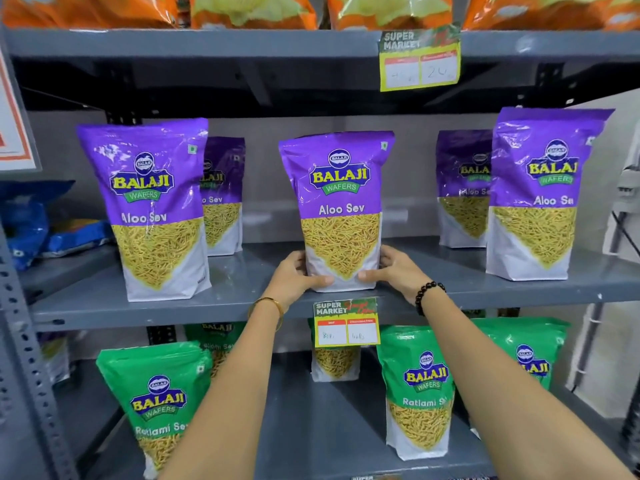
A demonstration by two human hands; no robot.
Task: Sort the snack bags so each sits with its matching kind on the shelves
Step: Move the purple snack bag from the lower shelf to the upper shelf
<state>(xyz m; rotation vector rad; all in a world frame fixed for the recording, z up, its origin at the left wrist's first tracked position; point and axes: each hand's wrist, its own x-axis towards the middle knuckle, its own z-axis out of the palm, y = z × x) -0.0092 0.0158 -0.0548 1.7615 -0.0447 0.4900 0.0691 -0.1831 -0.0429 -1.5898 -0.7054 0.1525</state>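
Observation:
A purple Aloo Sev bag [337, 188] stands upright at the front middle of the grey middle shelf [242, 299]. My left hand [298, 275] grips its lower left corner and my right hand [393, 268] grips its lower right corner. Two more purple Aloo Sev bags stand at the left [152, 202], one behind the other, and two at the right [540, 192]. On the shelf below stand green Ratlami Sev bags at the left [156, 396] and at the right [420, 393].
Orange bags [388, 10] line the top shelf. Blue bags [31, 220] lie on the neighbouring shelf at the far left. Price tags hang from the top shelf edge [419, 60] and the middle shelf edge [346, 323]. A perforated grey upright [20, 341] runs down the left.

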